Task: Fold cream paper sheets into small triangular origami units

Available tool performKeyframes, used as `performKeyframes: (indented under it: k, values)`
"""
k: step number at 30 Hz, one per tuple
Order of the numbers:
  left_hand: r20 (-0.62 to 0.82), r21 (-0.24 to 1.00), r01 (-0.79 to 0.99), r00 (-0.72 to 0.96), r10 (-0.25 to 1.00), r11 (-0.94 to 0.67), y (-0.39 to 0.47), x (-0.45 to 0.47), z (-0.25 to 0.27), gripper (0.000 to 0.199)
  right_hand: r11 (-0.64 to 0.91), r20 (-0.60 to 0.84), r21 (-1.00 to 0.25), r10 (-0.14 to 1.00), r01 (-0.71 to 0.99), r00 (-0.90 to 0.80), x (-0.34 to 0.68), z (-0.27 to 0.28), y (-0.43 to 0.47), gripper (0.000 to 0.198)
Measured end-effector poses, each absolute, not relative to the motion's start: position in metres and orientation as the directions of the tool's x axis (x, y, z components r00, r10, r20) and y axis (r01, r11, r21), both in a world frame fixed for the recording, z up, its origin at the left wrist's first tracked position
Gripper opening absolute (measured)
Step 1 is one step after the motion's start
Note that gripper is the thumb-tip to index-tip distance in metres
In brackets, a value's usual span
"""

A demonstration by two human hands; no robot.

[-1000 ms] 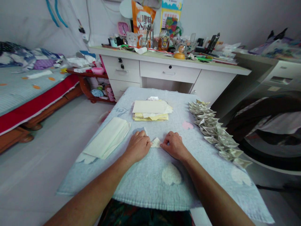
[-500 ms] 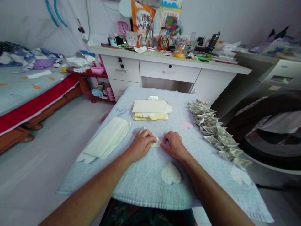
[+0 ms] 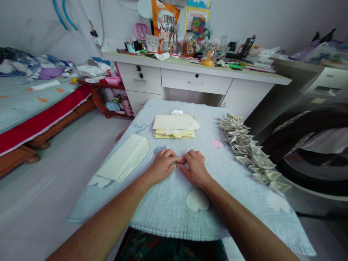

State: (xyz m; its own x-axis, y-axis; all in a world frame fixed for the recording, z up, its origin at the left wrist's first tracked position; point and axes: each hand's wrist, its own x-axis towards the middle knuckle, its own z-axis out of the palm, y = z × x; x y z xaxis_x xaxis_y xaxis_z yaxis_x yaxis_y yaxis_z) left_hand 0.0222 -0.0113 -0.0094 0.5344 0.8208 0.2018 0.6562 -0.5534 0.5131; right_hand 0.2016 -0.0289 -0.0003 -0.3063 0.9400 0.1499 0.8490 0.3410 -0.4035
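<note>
My left hand [image 3: 165, 165] is closed on a small folded piece of paper [image 3: 178, 164] at the middle of the cloth-covered table. From the other side my right hand [image 3: 195, 167] has its fingers bent and pressed on the same paper. Most of the paper is hidden under the fingers. Beyond the hands lies a stack of cream and yellow paper sheets [image 3: 174, 123]. A pile of pale folded sheets [image 3: 123, 157] rests left of my left hand. To the right stands a long row of pointed folded-paper pieces [image 3: 246, 148].
A light blue patterned cloth [image 3: 174, 214] covers the table. Behind it stands a white desk [image 3: 195, 81] crowded with a jar [image 3: 189, 43], an orange bag [image 3: 165, 25] and other clutter. A bed [image 3: 40, 101] is at the left, and a front-loading washing machine [image 3: 312, 137] at the right.
My right hand has moved left, closer to my left hand, and now covers more of the folded paper. My left hand has stayed nearly still.
</note>
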Motion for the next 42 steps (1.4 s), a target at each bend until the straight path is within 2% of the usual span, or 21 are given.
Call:
performKeyframes:
  k: [9, 16, 22, 31, 37, 42]
  values:
    - [0.113, 0.486, 0.745, 0.465, 0.878, -0.457, -0.008, 0.005, -0.003, 0.028, 0.303, 0.104, -0.331, 0.953, 0.894, -0.284, 0.199, -0.003, -0.027, 0.018]
    - [0.245, 0.56, 0.642, 0.476, 0.845, -0.524, -0.007, 0.004, 0.0, 0.023, 0.298, 0.098, -0.319, 0.955, 0.9, -0.281, 0.198, -0.001, -0.027, 0.019]
    - [0.183, 0.555, 0.622, 0.557, 0.81, -0.553, -0.008, 0.011, -0.003, 0.012, 0.292, 0.094, -0.301, 0.957, 0.908, -0.276, 0.197, -0.002, -0.027, 0.018]
    - [0.135, 0.537, 0.642, 0.575, 0.807, -0.547, -0.003, 0.01, -0.008, 0.012, 0.299, 0.109, -0.261, 0.954, 0.918, -0.28, 0.196, -0.002, -0.028, 0.017]
    - [0.13, 0.513, 0.665, 0.565, 0.815, -0.543, -0.004, 0.012, -0.008, 0.014, 0.308, 0.129, -0.231, 0.95, 0.923, -0.284, 0.194, -0.002, -0.03, 0.027]
    - [0.127, 0.504, 0.681, 0.549, 0.826, -0.531, -0.005, 0.014, -0.008, 0.016, 0.3, 0.107, -0.218, 0.953, 0.929, -0.283, 0.195, 0.0, -0.031, 0.022]
